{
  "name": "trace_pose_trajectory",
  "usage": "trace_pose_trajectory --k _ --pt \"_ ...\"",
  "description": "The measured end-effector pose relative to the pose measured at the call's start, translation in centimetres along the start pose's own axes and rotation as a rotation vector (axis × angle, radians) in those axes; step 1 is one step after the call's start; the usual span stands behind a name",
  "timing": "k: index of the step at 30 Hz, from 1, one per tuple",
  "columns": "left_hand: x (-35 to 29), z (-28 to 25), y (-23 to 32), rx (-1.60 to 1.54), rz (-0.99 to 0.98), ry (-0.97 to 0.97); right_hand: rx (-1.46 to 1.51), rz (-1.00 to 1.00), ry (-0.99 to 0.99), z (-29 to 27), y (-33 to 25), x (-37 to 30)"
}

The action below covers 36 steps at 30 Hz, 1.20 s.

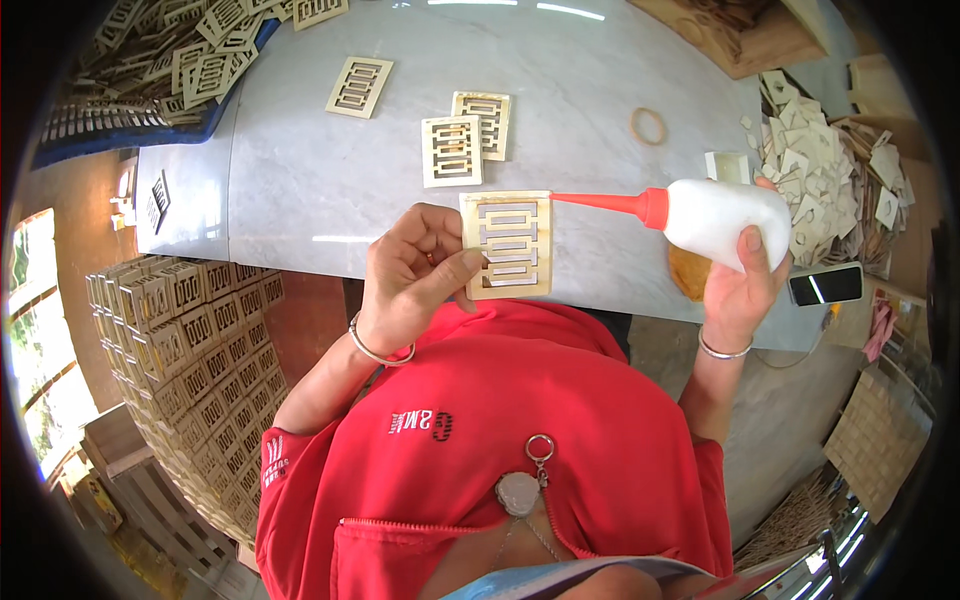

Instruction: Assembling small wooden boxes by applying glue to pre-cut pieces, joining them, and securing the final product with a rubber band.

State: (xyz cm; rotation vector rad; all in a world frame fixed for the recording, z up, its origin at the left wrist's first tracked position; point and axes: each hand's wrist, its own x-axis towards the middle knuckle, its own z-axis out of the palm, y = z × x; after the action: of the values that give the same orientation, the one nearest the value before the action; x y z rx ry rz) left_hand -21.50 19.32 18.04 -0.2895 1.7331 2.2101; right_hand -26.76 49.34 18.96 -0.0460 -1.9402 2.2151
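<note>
My left hand (425,270) pinches a square wooden fretwork panel (545,240) by its left edge, thumb in front. The panel is pale, with a cut-out lattice pattern. In my right hand (745,290) is a white squeeze bottle (725,215), tipped sideways, with a long red nozzle (600,203). The nozzle's tip meets the panel's upper right corner. Just beyond, two more fretwork panels lie on the table, the nearer panel (452,152) overlapping the farther panel (497,110). A single panel (358,87) rests farther off to the left.
A blue basket (215,120) heaped with panels stands at the far left of the grey table (300,190). Stacked lattice boxes (200,350) rise below it. On the right are a pile of pale wood pieces (815,180), a phone (826,285) and a rubber band (648,126).
</note>
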Motion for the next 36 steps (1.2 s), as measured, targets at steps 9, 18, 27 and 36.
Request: trace_pose_trajectory --k 9,18,27,36 --pt "0.3 -0.3 0.1 -0.171 -0.025 -0.033 0.202 0.092 0.025 -0.2 1.1 0.4" --pt "0.4 -0.4 -0.1 -0.247 -0.01 -0.008 0.25 0.127 -0.051 -0.9 1.4 -0.2" --pt "0.7 -1.0 -0.1 -0.305 0.004 0.01 0.206 0.163 -0.077 -0.3 0.7 -0.6" --pt "2.3 -3.0 -1.3 -0.211 0.015 0.136 0.335 0.163 -0.07 -1.3 2.7 -0.9"
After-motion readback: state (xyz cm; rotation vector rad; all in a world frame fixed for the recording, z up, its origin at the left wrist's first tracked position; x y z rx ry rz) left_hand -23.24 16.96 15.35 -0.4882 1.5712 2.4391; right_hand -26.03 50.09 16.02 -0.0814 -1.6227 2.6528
